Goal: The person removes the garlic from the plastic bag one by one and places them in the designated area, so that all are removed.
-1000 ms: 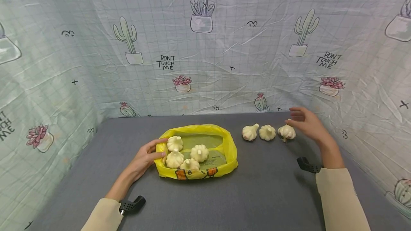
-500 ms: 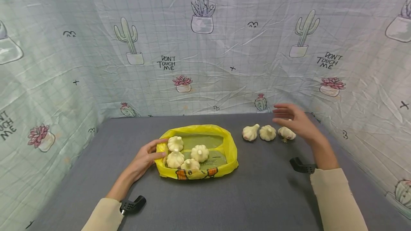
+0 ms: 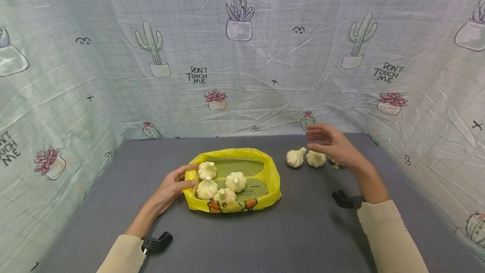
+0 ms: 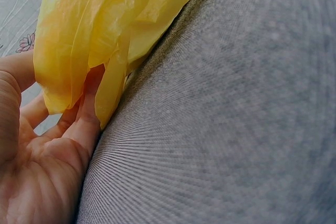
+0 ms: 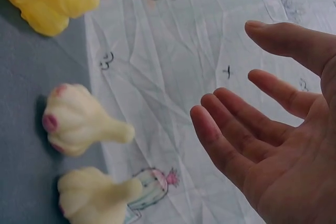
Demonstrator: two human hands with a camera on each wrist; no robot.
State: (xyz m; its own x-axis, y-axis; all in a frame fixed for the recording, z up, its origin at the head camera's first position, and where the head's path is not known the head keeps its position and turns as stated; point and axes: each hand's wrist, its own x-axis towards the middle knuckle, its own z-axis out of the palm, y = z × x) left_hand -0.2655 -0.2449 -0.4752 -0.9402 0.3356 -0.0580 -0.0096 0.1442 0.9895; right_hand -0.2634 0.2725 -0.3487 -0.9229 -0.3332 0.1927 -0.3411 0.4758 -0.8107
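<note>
A yellow plastic bag (image 3: 273,178), its mouth spread wide, lies on the grey table with several garlic bulbs (image 3: 235,181) inside, grouped mostly at the left. My left hand (image 3: 170,186) holds the bag's left edge, thumb over the rim and fingers behind the plastic (image 4: 89,30). To the right of the bag, two garlic bulbs stand side by side, the left one (image 3: 295,157) and the middle one (image 3: 315,159). A third bulb (image 3: 335,164) is mostly hidden behind my right hand (image 3: 337,146), which hovers over the row with fingers extended and nothing held.
A cactus-print cloth (image 3: 246,96) hangs behind the table and along both sides. The grey tabletop (image 3: 303,239) stretches in front of the bag. Each wrist wears a black camera mount, one on the left (image 3: 155,243) and one on the right (image 3: 346,200).
My right hand has moved left from the rightmost garlic bulb to above the middle one, now covering most of the rightmost. The left hand and the bag stay put.
</note>
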